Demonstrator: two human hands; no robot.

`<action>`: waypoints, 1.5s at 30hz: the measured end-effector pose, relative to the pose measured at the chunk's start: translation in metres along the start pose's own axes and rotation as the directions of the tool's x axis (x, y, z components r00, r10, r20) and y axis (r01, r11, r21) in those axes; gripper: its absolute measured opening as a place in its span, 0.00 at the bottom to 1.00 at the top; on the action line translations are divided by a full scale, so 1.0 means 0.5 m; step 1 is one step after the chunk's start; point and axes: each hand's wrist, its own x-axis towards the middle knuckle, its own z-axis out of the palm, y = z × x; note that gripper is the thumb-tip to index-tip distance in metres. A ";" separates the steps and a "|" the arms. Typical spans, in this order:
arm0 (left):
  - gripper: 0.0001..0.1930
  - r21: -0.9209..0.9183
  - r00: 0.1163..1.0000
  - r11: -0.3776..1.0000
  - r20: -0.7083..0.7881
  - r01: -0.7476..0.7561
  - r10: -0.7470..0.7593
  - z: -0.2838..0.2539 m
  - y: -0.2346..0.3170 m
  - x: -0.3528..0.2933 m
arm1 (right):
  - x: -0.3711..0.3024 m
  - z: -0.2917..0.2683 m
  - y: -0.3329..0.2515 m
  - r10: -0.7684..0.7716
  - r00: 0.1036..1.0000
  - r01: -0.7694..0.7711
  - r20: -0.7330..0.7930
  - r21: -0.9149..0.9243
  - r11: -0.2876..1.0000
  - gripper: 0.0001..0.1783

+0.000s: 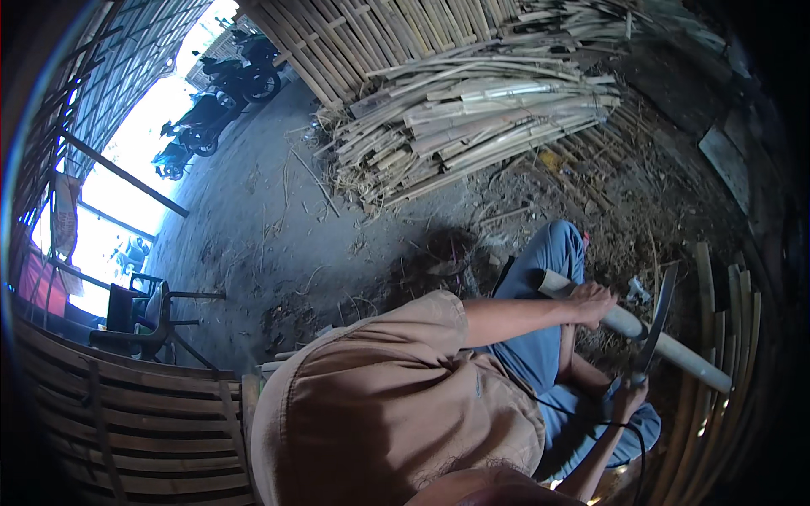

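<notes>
My left hand (pixel 592 305) is wrapped around a thick pale bamboo pole (pixel 696 364), which lies slantwise over my bent legs. In my right hand (pixel 631 396), nearer the lower edge, is the handle of a machete (pixel 662 305). Its long, dark, slightly curved blade points up and away, crossing the pole beyond my left hand. Whether the edge touches the bamboo or passes just above it, I cannot tell. The pole's near end sticks out behind my left fist, by my blue-trousered knee (pixel 561 244). A dark cord (pixel 603 422) runs past my right forearm.
Split bamboo strips (pixel 481 118) lie in a large heap on the dirt floor (pixel 228 219). Long bamboo pieces (pixel 704 337) stand close on the right. A slatted bench (pixel 160 422) and a dark chair (pixel 148 325) are lower left; motorbikes (pixel 240 76) stand far left.
</notes>
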 end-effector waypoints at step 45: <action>0.33 -0.147 0.873 0.989 0.483 0.005 0.068 -0.036 -0.061 0.136 | 0.038 0.005 -0.114 0.388 0.907 -0.375 -0.161 0.107 0.921 0.15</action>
